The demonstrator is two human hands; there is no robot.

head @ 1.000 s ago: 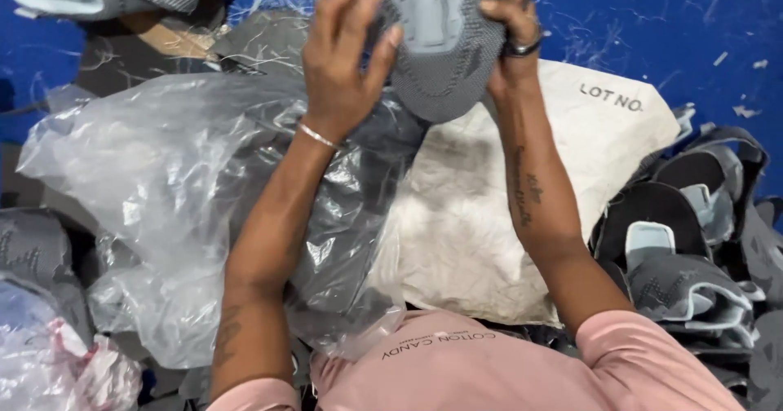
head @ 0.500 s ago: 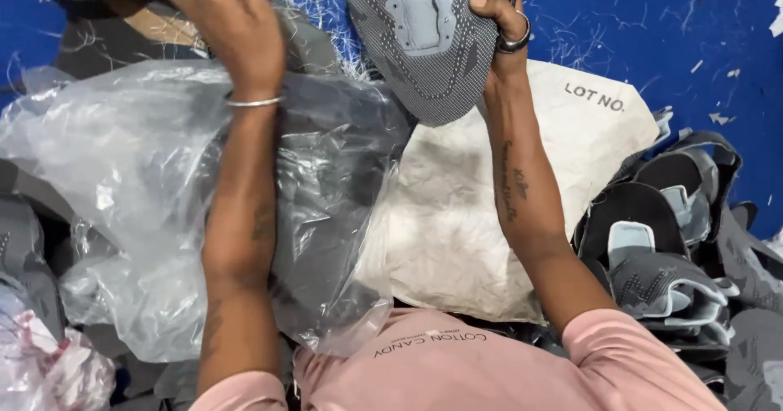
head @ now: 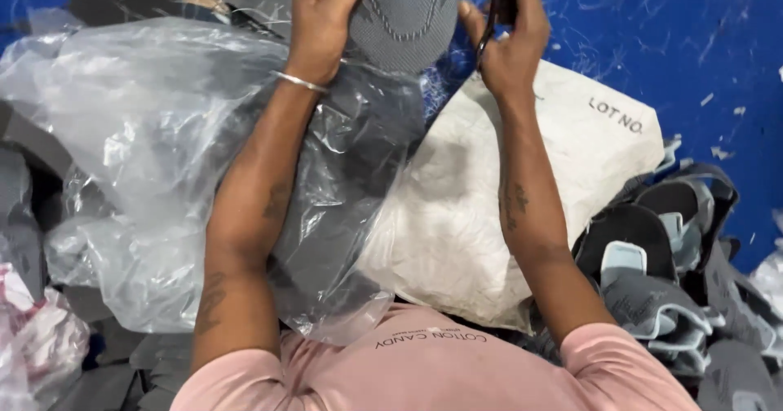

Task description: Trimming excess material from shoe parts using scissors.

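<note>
Blue flooring, flecked with pale scraps and threads, filled the top and right of the view from the head camera. Over it lay a heap of work: a big clear plastic bag crumpled across the left and middle, with dark grey pieces showing through it, and a white sack spread to its right. Beyond the sack, at the right edge, sat a pile of grey and black shoe uppers with pale blue tabs. A pink and white bundle in plastic lay at the lower left corner.

The person, in a pink shirt, held both arms out over the bag and the sack. The left hand, with a thin metal bangle on its wrist, was closed on the left edge of a grey knit shoe upper, thumb curled over the fabric. That upper hung at the top centre of the frame, above the bag's far edge, its upper part cut off by the picture. The right hand was closed around a slim dark tool, held upright just beside the upper's right edge; whether the tool touched the fabric could not be told.
</note>
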